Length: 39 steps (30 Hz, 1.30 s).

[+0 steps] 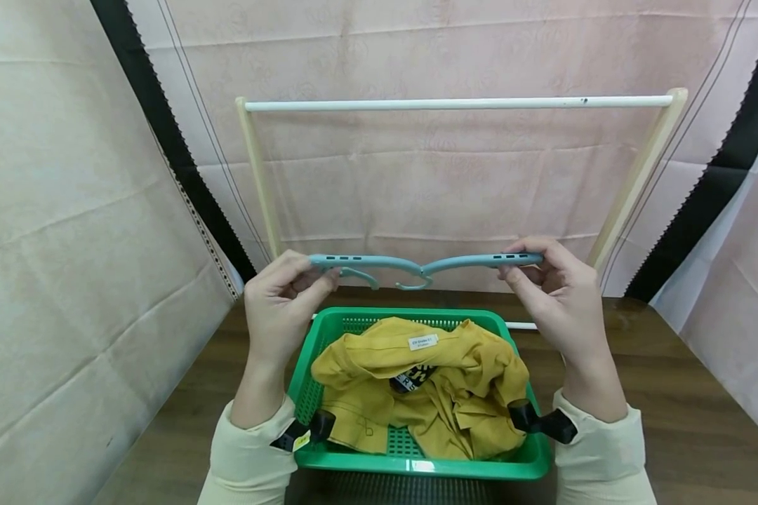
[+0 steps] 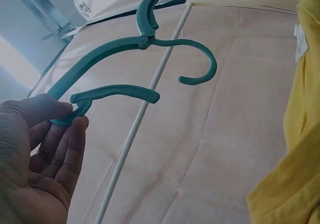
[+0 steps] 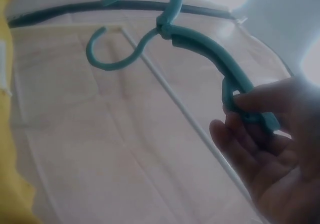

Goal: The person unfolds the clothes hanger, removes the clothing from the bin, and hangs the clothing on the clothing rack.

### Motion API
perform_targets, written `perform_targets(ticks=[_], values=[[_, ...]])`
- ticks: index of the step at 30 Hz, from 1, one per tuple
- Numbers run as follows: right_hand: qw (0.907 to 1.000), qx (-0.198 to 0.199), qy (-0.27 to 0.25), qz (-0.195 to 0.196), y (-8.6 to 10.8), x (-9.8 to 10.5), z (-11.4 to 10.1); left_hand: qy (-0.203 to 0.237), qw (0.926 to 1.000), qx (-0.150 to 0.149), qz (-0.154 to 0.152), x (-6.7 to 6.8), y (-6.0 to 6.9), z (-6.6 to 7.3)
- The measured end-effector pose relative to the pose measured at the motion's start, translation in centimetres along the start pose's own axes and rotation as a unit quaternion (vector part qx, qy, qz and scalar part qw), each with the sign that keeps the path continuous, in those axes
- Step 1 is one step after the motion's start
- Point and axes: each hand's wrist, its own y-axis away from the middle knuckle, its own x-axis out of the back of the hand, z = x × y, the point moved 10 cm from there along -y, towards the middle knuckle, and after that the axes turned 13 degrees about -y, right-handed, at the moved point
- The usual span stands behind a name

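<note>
Above the basket, a blue-green folding hanger [image 1: 379, 262] is held level between both hands, its two arms spread from a centre hinge. My left hand [image 1: 284, 298] pinches one end between thumb and fingers. At the other end my right hand [image 1: 557, 293] grips the tip the same way. The hook [image 2: 202, 58] curves from the hinge in the left wrist view. A thin lower arm [image 2: 117, 90] sticks out near the left fingers. Below lies a crumpled yellow garment [image 1: 429, 393] with a white label and a dark print, inside a green basket [image 1: 417, 464].
Behind the hands stands a rack with a white top rail [image 1: 455, 104] and cream side posts [image 1: 262, 175]. The basket sits on a brown wooden table [image 1: 682, 393]. Pale cloth walls [image 1: 69, 280] with black strips surround the space.
</note>
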Motion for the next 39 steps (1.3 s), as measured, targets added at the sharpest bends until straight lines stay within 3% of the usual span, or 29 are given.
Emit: perform_targets(ticks=[12,25,35,39], values=[[0.9975,-0.005,0.07,0.009,0.1,-0.2,0.4,-0.01,0.9999,-0.005,-0.004,0.2,-0.2,0.0],[0.9932,0.011,0.114,0.02,-0.2,0.5,0.2,-0.06,0.998,0.009,-0.014,0.2,-0.6,-0.2],[0.9906,0.02,0.135,0.003,-0.4,0.1,0.0,-0.094,0.9927,0.067,-0.035,0.5,-0.2,-1.2],[0.9913,0.015,0.13,0.006,-0.3,0.4,0.0,-0.095,0.9922,0.071,-0.037,0.3,0.0,-1.1]])
